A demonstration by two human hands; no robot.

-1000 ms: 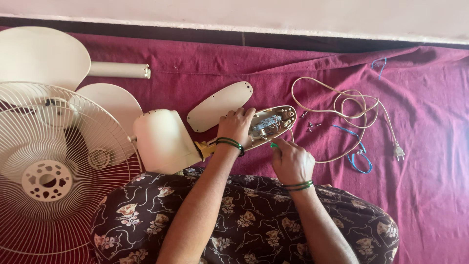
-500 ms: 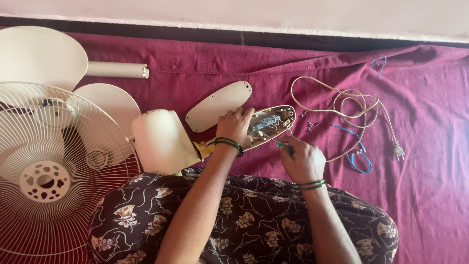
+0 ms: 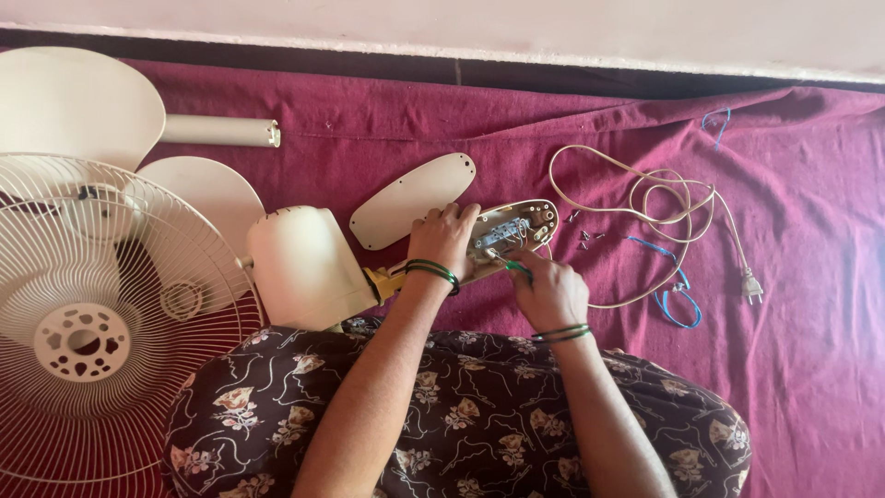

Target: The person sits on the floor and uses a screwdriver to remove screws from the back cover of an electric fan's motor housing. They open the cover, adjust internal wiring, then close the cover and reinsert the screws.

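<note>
L hand (image 3: 444,238) clamps open switch housing (image 3: 509,236); R hand (image 3: 550,290) fingers pinch green-handled tool (image 3: 517,267). Light, stiff plastic, wiring prob. fragile; grip by rim.

Maroon cloth (image 3: 387,120) covers the floor, creased and rumpled toward the right edge. Along the top runs a dark strip (image 3: 277,60), then a pale pinkish wall base (image 3: 461,23). Soft, even daylight, with faint shadows only.

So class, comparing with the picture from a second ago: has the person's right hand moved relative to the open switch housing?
Yes. The right hand has crept up and left, closer to the open switch housing, which lies as before on the maroon cloth; the left hand steadies it.
</note>
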